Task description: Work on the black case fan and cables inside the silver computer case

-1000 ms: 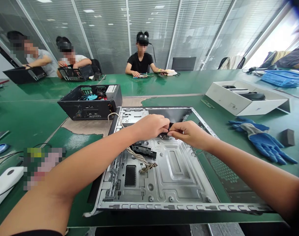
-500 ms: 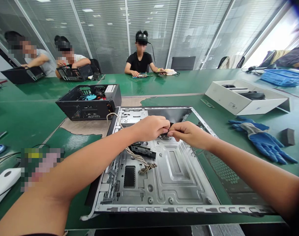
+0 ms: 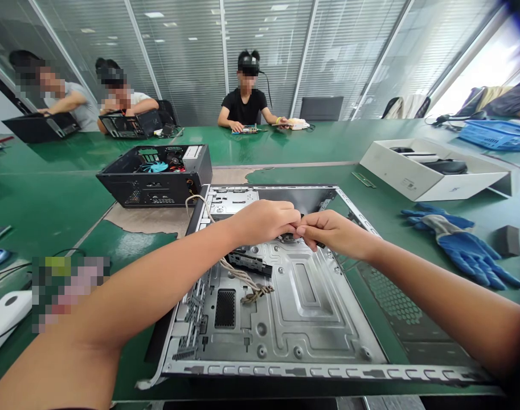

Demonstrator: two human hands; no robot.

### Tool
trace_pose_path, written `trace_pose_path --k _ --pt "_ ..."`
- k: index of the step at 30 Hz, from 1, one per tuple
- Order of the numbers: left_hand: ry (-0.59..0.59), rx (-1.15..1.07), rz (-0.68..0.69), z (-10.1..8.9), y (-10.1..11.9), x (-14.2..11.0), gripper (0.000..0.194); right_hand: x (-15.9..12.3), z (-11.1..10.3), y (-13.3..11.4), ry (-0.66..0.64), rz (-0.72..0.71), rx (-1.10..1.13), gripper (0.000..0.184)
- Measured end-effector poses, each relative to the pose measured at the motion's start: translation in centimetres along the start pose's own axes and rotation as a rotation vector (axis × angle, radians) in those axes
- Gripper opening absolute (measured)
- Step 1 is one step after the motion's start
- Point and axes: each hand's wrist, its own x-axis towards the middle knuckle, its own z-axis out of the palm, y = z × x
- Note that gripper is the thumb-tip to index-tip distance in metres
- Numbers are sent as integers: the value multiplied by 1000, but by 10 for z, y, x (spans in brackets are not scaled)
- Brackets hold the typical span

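An open metal computer case [image 3: 285, 330] lies flat on the green table in front of me. Over its far part my left hand [image 3: 274, 220] and my right hand [image 3: 328, 230] meet, fingers pinched together. Between and just below them shows a small dark part, mostly covered by my fingers, so its kind cannot be told. Left of the hands, inside the case, are a black and metal bracket-like part [image 3: 249, 262] and a bundle of beige cables [image 3: 253, 290], which runs over the case's left side.
A black computer case [image 3: 157, 188] with a blue fan stands behind, to the left. On the right lie a white box [image 3: 417, 185], blue gloves [image 3: 469, 247], a dark block [image 3: 507, 241] and a blue basket [image 3: 496, 135]. Several co-workers sit across the table [image 3: 328, 142].
Both hands stay together over the same spot and have shifted slightly to the right. A dark end now shows below my right hand's fingers. The view has tilted a little.
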Motion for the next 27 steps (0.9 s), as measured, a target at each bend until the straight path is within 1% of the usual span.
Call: trace_pose_path --k 7,10,15,21,24,27 --pt "7 -98 6 -1 1 4 23 -1 -1 1 44 -7 86 32" --pt "-16 -97 6 -2 1 4 22 -2 -1 -2 22 0 38 34" --pt "-56 -120 -2 -2 0 2 18 -1 1 0 -9 -53 -42 32" --pt "-153 -118 -36 1 0 1 20 -1 4 5 -31 -60 -146 27" --pt "-168 -67 -48 2 -1 0 19 0 6 5 -42 -72 -178 23" --pt "-217 0 -62 2 -1 -2 15 1 9 4 -93 -71 -185 19"
